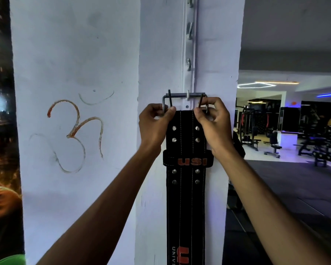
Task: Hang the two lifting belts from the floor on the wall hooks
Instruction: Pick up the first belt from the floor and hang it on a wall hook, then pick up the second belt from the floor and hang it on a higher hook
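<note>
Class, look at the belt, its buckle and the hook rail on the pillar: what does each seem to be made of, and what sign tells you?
Belt: probably black suede-like leather, matte, with pale stitching and metal rivets.
Buckle: bare grey metal, a dull sheen on its bar; its two prongs look darker.
Hook rail: likely metal painted white like the pillar, with paint worn off the hooks.

Black belt (185,188) buckle (185,95) on wall hook (187,95), left hand (155,125), right hand (212,121) pinching buckle
</note>
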Demonstrator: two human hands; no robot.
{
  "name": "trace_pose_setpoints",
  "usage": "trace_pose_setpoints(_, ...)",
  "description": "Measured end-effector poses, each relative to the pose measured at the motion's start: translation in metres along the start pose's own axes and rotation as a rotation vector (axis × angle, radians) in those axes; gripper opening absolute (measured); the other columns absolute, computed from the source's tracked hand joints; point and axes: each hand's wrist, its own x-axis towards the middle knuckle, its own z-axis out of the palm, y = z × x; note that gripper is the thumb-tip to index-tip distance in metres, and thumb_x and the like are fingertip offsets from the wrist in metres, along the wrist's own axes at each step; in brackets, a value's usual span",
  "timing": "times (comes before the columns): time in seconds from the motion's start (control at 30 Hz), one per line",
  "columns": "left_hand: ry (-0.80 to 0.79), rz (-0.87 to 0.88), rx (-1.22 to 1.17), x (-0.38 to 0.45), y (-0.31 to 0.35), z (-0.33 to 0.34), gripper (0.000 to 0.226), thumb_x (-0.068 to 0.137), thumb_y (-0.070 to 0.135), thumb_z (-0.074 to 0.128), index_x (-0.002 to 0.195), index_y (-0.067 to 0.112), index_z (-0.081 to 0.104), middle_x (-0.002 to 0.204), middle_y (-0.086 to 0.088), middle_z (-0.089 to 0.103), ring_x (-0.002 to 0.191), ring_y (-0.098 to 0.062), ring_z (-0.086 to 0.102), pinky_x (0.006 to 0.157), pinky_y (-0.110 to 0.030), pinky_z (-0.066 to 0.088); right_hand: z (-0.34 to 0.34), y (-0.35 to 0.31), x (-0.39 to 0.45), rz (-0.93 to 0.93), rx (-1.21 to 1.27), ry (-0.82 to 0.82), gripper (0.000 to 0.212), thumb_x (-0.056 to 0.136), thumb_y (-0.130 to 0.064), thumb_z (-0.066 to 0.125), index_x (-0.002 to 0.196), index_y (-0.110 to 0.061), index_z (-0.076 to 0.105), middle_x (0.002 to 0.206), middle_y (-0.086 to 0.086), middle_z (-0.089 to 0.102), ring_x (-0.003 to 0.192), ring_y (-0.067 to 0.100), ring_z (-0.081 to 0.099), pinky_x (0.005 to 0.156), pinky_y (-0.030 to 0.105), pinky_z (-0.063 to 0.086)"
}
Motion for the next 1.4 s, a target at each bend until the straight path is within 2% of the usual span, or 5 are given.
trace_pose_setpoints(0.33, 0.002, -0.02, 0.091, 0.005, -0.005, 0.01, 0.022, 0.071, 0.036, 0.081, 0.08, 0.02, 0.069, 0.086, -0.011, 0.076, 0.087, -0.028, 0.076, 0.085, -0.057, 0.06, 0.001, 0.0, 0.02, 0.185, -0.065, 0.141, 0.024, 0.077, -0.03, 0.07, 0.097, -0.023, 0.058, 0.08, 0.006, 0.073, 0.076, 0.029, 0.069, 0.077, 0.048, 0.056)
trace_pose_setpoints(0.73, -0.023, 0.069, 0.071, -0.003, 0.001, -0.019, 0.053, 0.087, 0.025, 0.075, 0.133, 0.026, 0.049, 0.121, 0.0, 0.068, 0.097, -0.016, 0.074, 0.082, -0.035, 0.063, -0.002, 0.002, 0.002, 0.141, -0.077, -0.127, 0.019, 0.091, -0.017, 0.065, 0.11, -0.016, 0.066, 0.099, 0.002, 0.073, 0.09, 0.012, 0.071, 0.087, 0.032, 0.058)
trace_pose_setpoints(0.93, 0.011, 0.139, 0.311, -0.059, -0.037, -0.033, 0.053, 0.094, 0.03, 0.064, 0.141, 0.026, 0.039, 0.128, 0.003, 0.057, 0.096, -0.008, 0.066, 0.078, -0.015, 0.053, -0.038, 0.017, -0.056, -0.04, -0.281, 0.225, 0.024, 0.088, -0.007, 0.054, 0.108, -0.009, 0.067, 0.094, -0.002, 0.068, 0.084, 0.0, 0.065, 0.077, 0.023, 0.057)
trace_pose_setpoints(1.17, 0.011, 0.226, 0.672, -0.099, -0.054, -0.087, 0.024, 0.094, 0.018, 0.061, 0.118, 0.022, 0.06, 0.111, 0.009, 0.069, 0.09, -0.01, 0.07, 0.075, -0.029, 0.051, -0.038, 0.028, -0.124, -0.267, -0.478, 0.227, 0.019, 0.084, -0.002, 0.054, 0.095, -0.008, 0.069, 0.095, 0.002, 0.071, 0.09, 0.022, 0.067, 0.079, 0.043, 0.055)
trace_pose_setpoints(1.4, -0.072, 0.037, 0.848, -0.187, -0.065, -0.139, 0.013, 0.09, 0.02, 0.061, 0.097, 0.024, 0.071, 0.092, 0.009, 0.075, 0.075, -0.015, 0.073, 0.073, -0.032, 0.056, -0.041, 0.035, -0.218, -0.012, -0.401, 0.011, 0.02, 0.087, -0.008, 0.054, 0.1, -0.012, 0.069, 0.099, 0.002, 0.072, 0.09, 0.018, 0.068, 0.081, 0.039, 0.056)
